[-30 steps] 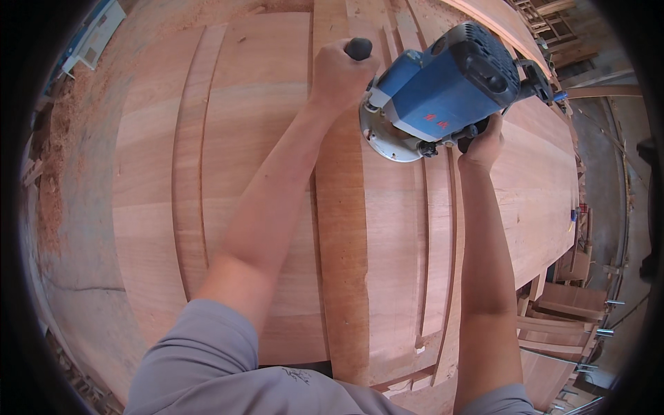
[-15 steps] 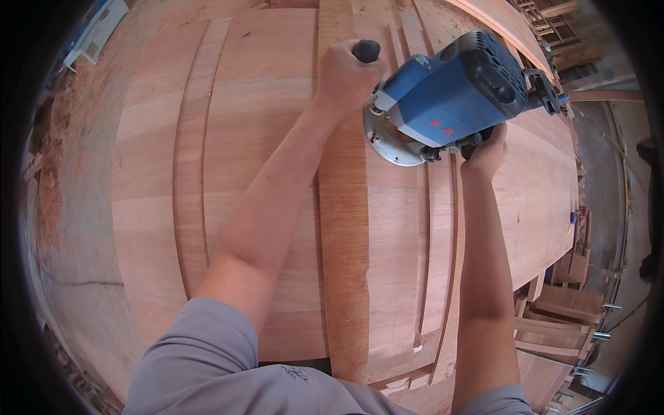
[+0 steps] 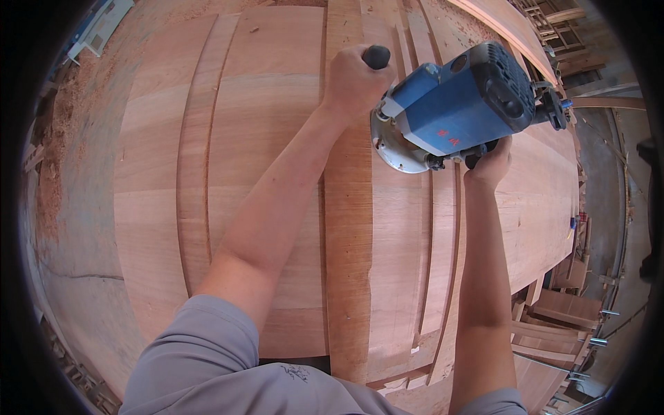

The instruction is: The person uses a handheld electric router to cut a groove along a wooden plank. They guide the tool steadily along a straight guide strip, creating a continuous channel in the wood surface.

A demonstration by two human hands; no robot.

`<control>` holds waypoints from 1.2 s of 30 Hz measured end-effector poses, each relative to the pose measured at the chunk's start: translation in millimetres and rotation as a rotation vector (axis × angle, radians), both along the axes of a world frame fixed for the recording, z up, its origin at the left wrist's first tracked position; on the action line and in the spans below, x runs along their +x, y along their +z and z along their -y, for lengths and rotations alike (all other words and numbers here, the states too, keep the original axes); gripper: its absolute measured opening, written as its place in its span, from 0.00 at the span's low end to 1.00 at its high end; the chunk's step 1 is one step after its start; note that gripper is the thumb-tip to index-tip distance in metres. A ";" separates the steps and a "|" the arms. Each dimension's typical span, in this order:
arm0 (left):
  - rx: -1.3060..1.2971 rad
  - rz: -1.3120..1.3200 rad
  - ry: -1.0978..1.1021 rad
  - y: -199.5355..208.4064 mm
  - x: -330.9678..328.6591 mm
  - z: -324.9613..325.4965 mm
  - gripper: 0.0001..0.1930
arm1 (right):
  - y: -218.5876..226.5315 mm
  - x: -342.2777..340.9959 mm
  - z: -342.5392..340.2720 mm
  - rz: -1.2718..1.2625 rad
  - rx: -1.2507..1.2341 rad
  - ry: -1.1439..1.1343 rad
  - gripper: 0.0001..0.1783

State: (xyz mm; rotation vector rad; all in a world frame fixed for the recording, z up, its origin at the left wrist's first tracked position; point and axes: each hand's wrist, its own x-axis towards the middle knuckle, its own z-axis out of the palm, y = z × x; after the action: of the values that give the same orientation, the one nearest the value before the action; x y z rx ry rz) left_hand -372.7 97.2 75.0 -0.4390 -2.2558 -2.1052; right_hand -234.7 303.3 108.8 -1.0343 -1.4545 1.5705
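Two-handed hold on a power tool recorded. The tool, a blue-bodied router [image 3: 449,107] by its shape, is located ahead of the person and right of centre, over pale wooden panelling, with its body leaning toward the right in this view. Its round metal base [image 3: 398,153] is placed low, at the right-hand edge of a darker brown board [image 3: 349,263] that runs lengthwise between the paler panels.

Left grip [image 3: 361,81]: closed round the black knob [image 3: 376,57] at the far side of the tool. Right grip [image 3: 490,164]: wrapped on the dark handle [image 3: 478,158] at the near side, that handle being partly covered by the hand.

Step in hand, as judged: the router is being steadied and steered over the work, the brown board's edge perhaps being used as a guide. Contact between base and panel could not be confirmed, since the underside is hidden and the cutter is not seen.

Next move, as judged: even pressure on both handles is called for, with the base kept flat and close along the board's edge; tipping would be the chief risk.
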 end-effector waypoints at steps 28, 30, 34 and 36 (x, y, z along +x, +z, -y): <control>-0.018 0.051 0.046 22.9 8.6 10.7 0.08 | -6.3 -1.1 -5.1 -0.042 0.039 0.057 0.26; 0.000 0.039 0.061 23.0 8.6 11.1 0.08 | -6.0 -1.8 -4.1 -0.047 0.037 0.047 0.26; -0.010 0.042 0.043 26.6 7.9 13.2 0.08 | -9.9 -0.8 -8.0 -0.056 0.033 0.045 0.26; -0.022 0.039 0.033 27.9 7.3 14.6 0.08 | -11.5 -0.7 -8.2 -0.065 0.048 0.051 0.25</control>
State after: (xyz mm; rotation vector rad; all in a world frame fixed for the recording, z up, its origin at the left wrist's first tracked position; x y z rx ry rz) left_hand -365.3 82.6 102.8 -0.3613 -2.2929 -2.0936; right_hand -235.4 311.4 97.3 -0.9160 -1.4776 1.5826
